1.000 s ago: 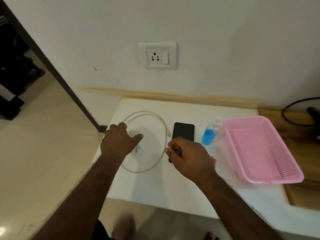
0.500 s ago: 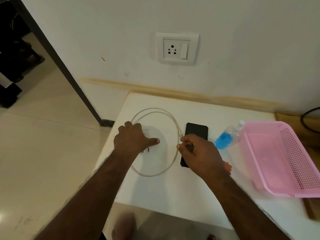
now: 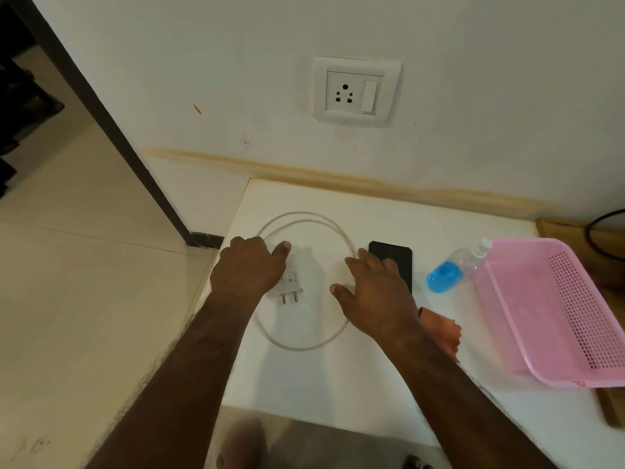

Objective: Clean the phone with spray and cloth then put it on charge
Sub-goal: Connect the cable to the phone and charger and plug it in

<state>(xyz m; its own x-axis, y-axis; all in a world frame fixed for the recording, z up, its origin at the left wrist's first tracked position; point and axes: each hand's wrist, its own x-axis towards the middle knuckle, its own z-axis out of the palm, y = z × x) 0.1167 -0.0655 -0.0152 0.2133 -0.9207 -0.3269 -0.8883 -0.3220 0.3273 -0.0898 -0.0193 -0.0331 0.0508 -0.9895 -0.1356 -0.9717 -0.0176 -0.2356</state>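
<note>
White cable [image 3: 306,346] lay in a loose loop on the pale counter [image 3: 338,384], with the white charger plug [image 3: 290,282] inside it, two pins pointing toward the near edge. Of the two hands, the left hand [image 3: 248,265] rested on the plug's upper end, fingers curled over it and thumb laid along its top (a hold rather than a lift, as the plug sat flat). The right hand [image 3: 375,292] was spread open with straight fingers, fingertips at the cable's right arc and covering the near left part of the black phone [image 3: 395,257], which lay flat just right of the loop. A spray bottle [image 3: 449,269] of blue liquid lay between phone and pink basket [image 3: 554,377]. An orange cloth [image 3: 443,330] showed behind the right wrist. On the wall above sat a white socket [image 3: 355,91].
</note>
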